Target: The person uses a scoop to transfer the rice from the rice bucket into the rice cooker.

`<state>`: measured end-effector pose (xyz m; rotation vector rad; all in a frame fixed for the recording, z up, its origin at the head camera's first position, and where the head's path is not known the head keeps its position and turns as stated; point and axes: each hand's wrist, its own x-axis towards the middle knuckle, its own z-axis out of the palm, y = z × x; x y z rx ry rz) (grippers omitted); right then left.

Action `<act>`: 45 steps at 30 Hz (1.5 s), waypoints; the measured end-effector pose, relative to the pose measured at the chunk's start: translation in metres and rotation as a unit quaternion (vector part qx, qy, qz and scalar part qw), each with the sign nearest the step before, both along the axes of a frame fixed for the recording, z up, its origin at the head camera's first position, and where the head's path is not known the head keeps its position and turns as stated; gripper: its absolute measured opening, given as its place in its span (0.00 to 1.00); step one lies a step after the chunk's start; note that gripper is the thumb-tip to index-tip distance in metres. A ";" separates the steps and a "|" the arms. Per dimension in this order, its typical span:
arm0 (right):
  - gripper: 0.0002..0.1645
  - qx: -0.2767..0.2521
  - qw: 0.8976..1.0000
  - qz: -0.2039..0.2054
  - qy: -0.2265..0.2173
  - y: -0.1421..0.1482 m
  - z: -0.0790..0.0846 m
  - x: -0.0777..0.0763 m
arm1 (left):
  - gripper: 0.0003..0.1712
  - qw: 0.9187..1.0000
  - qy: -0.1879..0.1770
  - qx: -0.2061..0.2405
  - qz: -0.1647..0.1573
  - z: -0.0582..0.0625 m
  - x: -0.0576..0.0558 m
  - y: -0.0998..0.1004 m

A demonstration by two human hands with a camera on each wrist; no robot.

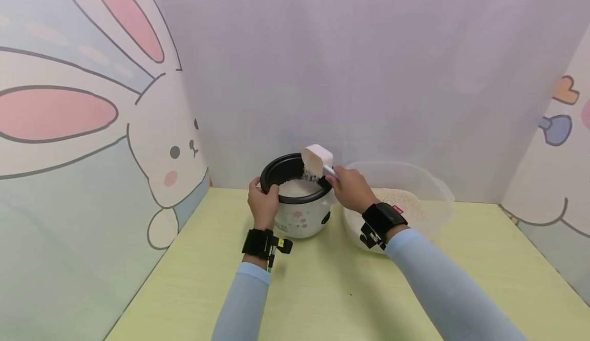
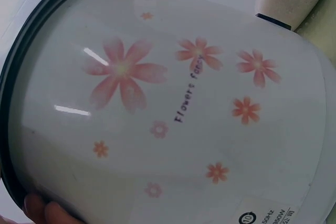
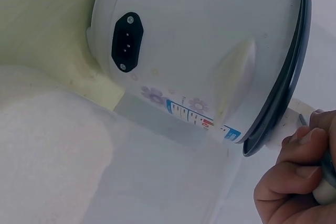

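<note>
Wearing pale blue sleeves (image 1: pixel 241 302) and black wrist straps (image 1: pixel 258 243), leaning both forearms out above a pale yellow table (image 1: pixel 304 295). With left hand (image 1: pixel 262 208), gripping the rice cooker (image 1: pixel 299 220) by its black rim (image 1: pixel 318 195) at the left side, hooking thumb over the edge. With right hand (image 1: pixel 354 187), pinching the handle of a white scoop (image 1: pixel 324 154), holding it tilted, mouth downward, over the cooker's opening; letting white grains (image 1: pixel 309 174) fall onto a heap (image 1: pixel 295 188) inside. Seeing pink and orange flowers (image 2: pixel 123 72) printed on the cooker's white wall, plus a black socket (image 3: pixel 127 45) low on its right side. Noting, right of the cooker and near it, a wide clear container (image 1: pixel 442 200) holding more grains. Beyond, finding a pale lilac backdrop (image 1: pixel 350 75); at left, a panel showing a cartoon rabbit (image 1: pixel 156 141).
</note>
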<state>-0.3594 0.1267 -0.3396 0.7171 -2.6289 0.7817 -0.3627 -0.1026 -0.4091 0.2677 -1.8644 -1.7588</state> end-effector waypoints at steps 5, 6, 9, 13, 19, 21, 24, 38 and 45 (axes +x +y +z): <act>0.12 0.009 1.000 -0.004 0.000 0.000 -0.002 0.000 | 0.34 1.000 -0.002 -0.002 0.003 0.000 0.000 0.001; 0.12 0.010 1.000 -0.004 0.000 0.000 -0.003 0.000 | 0.34 1.000 -0.002 -0.002 0.003 0.000 0.000 0.001; 0.12 0.014 1.000 -0.006 0.000 0.000 -0.004 0.000 | 0.34 1.000 -0.002 -0.001 0.003 0.000 0.001 0.001; 0.10 0.019 1.000 -0.002 0.007 0.000 -0.006 0.001 | 0.35 1.000 -0.002 0.000 0.003 0.000 0.001 0.001; 0.10 0.098 0.992 -0.004 0.084 0.000 -0.012 0.003 | 0.35 1.000 -0.001 -0.002 0.003 0.001 0.002 0.002; 0.11 0.121 0.987 -0.008 0.101 -0.001 -0.013 0.003 | 0.34 1.000 -0.001 -0.003 0.003 0.001 0.001 0.002; 0.12 0.129 0.987 -0.012 0.098 -0.001 -0.014 0.003 | 0.34 1.000 -0.001 -0.005 0.004 0.000 0.000 0.001; 0.12 0.187 0.971 -0.006 0.150 0.000 -0.015 0.006 | 0.34 1.000 -0.004 -0.002 0.002 0.000 -0.001 0.000; 0.12 0.182 0.974 -0.005 0.134 0.001 -0.016 0.008 | 0.34 1.000 -0.006 -0.001 0.003 0.001 0.001 0.000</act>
